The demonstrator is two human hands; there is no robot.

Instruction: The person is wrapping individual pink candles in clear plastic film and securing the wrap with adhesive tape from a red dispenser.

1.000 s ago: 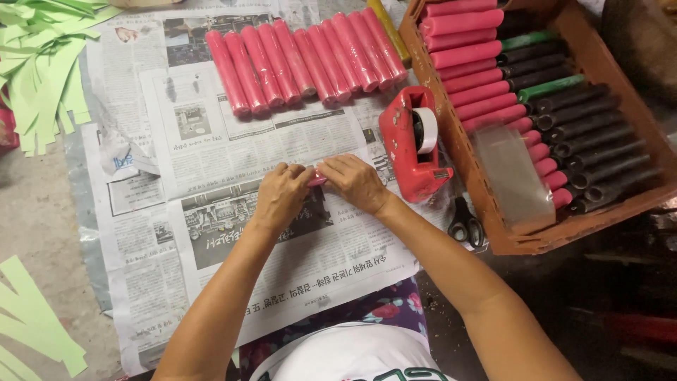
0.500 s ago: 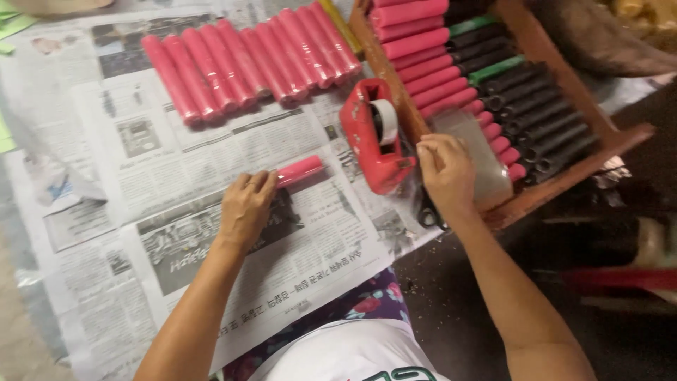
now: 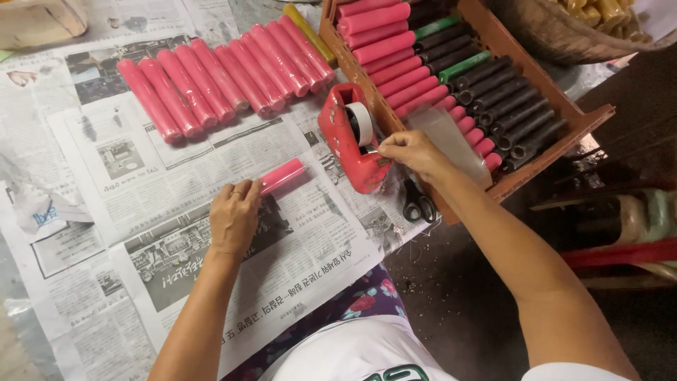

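The left hand (image 3: 234,217) is pinning the pink paper tube (image 3: 282,176) on the newspaper (image 3: 176,155), its long axis pointing toward two o'clock, while the right hand (image 3: 409,149) is pinching tape at the red tape dispenser (image 3: 349,137), lying at two o'clock from the tube.

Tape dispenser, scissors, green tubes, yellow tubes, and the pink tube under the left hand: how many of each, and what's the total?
Red tape dispenser: 1
Scissors: 1
Green tubes: 2
Yellow tube: 1
Pink tube under the left hand: 1
Total: 6
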